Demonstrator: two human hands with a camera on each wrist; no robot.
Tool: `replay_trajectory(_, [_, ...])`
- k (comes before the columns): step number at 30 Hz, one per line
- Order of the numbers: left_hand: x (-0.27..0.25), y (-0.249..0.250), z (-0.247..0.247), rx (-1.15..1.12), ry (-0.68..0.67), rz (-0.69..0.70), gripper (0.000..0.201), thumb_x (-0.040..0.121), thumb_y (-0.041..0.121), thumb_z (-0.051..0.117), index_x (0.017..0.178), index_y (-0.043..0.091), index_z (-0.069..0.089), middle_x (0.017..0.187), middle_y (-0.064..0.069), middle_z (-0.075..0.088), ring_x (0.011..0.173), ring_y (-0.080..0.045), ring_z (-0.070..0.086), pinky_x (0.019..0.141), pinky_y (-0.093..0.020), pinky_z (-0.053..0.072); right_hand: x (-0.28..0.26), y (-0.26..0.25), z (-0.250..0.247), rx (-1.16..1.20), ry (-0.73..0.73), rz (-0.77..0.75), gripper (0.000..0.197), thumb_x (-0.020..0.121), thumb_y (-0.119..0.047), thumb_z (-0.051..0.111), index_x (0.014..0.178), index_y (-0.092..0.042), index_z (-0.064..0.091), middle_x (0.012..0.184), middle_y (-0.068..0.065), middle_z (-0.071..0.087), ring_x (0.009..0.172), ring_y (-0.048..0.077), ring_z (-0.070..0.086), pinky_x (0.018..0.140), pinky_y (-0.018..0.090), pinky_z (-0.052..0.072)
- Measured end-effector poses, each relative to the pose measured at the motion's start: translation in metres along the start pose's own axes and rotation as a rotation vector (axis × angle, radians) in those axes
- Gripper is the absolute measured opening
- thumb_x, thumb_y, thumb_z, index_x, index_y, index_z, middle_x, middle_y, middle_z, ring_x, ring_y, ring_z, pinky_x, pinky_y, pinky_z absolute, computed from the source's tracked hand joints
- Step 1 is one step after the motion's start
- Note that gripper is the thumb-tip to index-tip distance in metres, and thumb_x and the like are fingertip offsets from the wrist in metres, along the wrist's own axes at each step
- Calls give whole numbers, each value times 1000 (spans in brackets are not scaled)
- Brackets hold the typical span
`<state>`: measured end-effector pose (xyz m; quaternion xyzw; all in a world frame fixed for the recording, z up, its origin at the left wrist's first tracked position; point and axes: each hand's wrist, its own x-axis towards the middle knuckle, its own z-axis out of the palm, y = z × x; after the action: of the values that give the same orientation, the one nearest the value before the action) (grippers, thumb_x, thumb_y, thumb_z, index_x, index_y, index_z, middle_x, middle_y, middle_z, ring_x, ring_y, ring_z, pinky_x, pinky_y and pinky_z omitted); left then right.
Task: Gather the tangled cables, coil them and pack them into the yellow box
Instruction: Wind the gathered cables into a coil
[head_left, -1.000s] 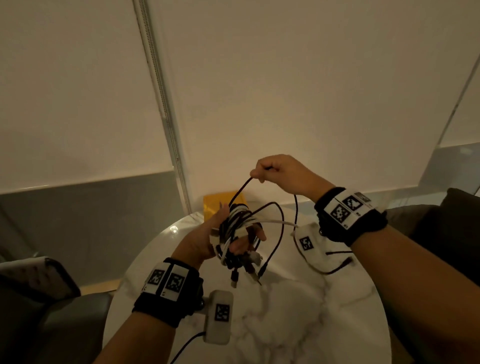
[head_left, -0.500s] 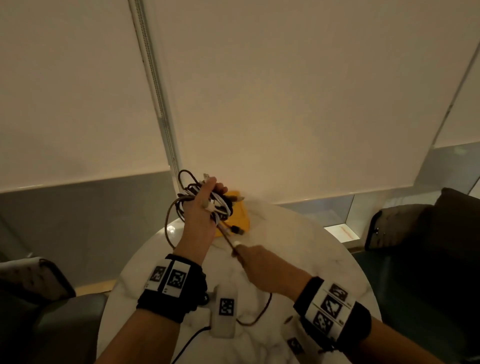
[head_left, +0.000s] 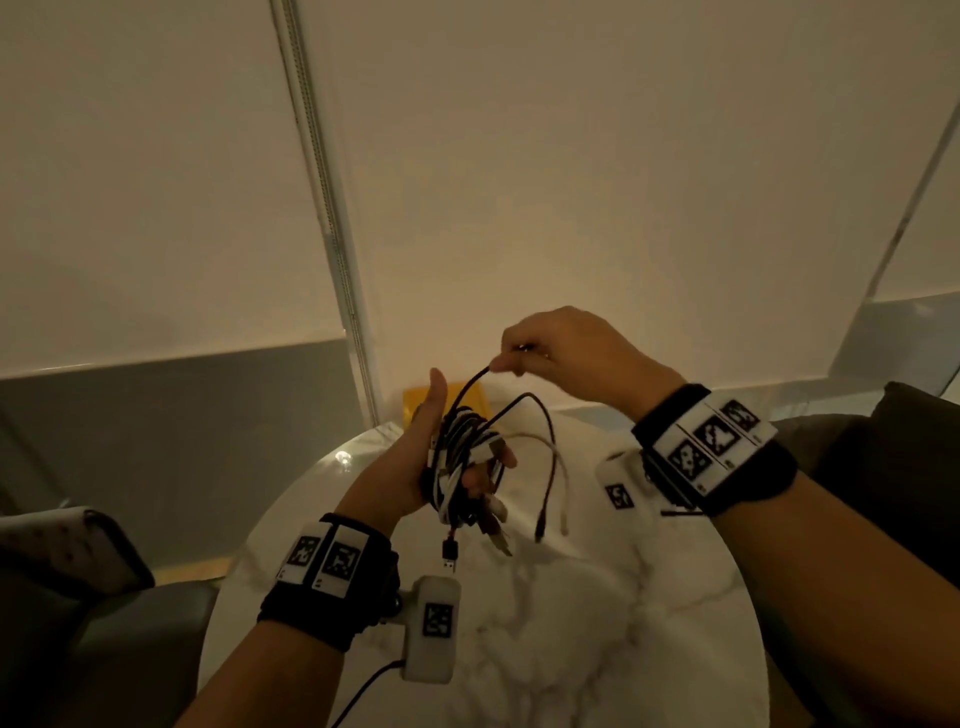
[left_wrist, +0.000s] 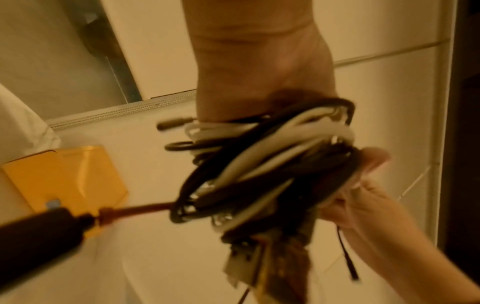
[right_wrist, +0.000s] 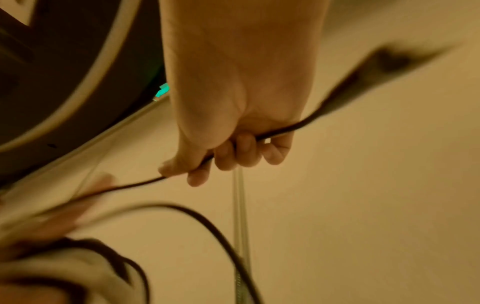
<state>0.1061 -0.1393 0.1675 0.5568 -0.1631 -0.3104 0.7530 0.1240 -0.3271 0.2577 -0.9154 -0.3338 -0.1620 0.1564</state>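
The left hand (head_left: 415, 467) holds the cable bundle (head_left: 462, 457), wound round its fingers above the marble table (head_left: 597, 623). The right hand (head_left: 566, 358) is closed on a black cable (head_left: 470, 387), lifted above the bundle. The yellow box (head_left: 415, 400) sits at the table's far edge. The cables look light, limp and springy, so loops probably need pinching near the bundle. Half a second ago the right hand was low and near, pulling a strand downward; now it is raised.
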Motion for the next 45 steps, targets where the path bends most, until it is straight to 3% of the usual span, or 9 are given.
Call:
replay_trajectory(3, [1,-2,-1,-52,-180,76,93,51,89,51,80,3,72,47,-2,60,40,-11,53,45,-20,45,7,24,14,247,52,92,34,91,-36,54,72,-10,61,77,9,65,71,22,57,67,34,44])
replay_trajectory(7, [4,3,3,-152,-248,289,67,70,68,63,93,5,68,55,5,61,52,-9,56,64,-23,47,-5,32,47,516,29,229,31,99,-24,41,80,-12,62,76,5,59,70,11,55,68,26,38])
replay_trajectory(12, [6,13,20,-304,-84,506,30,59,39,78,69,13,66,42,8,53,44,-8,51,71,-20,51,-34,-10,76,1368,5,407,62,97,-54,17,103,-12,63,77,2,71,64,7,63,62,19,48])
replay_trajectory(17, [9,14,27,-338,71,557,33,50,39,83,62,14,65,39,7,50,40,-8,47,65,-20,50,-38,-28,91,1586,96,434,75,79,-76,33,110,-15,63,80,7,58,65,16,50,53,23,35])
replay_trajectory(22, [2,20,26,-295,76,481,37,41,34,88,61,12,66,39,6,50,39,-9,48,62,-20,52,-47,-20,80,1822,-45,503,85,72,-75,47,128,-11,56,115,12,61,110,24,56,88,31,49])
replay_trajectory(29, [2,16,33,-191,-63,606,24,61,37,79,60,18,64,40,9,55,44,-3,53,72,-16,50,-42,-44,88,2092,-45,393,81,67,-55,70,129,-6,53,121,16,62,111,25,61,101,44,44])
replay_trajectory(36, [-1,4,8,-186,-332,543,11,85,25,59,84,15,64,62,11,68,65,-2,62,73,-17,49,-46,-38,82,1927,-48,436,37,59,-21,82,87,0,70,83,17,71,79,26,70,77,34,59])
replay_trajectory(42, [5,-13,4,-179,175,509,45,42,28,91,77,10,70,67,-4,70,72,-18,71,69,-30,58,-40,-39,79,1614,323,556,20,88,3,48,102,2,63,94,18,67,87,30,66,80,37,57])
replay_trajectory(45, [14,-15,8,-227,385,419,32,65,6,73,96,7,65,82,-9,72,73,-22,71,63,-31,59,-36,-31,86,1470,335,660,21,90,0,45,101,-7,62,95,14,70,82,25,68,71,32,58])
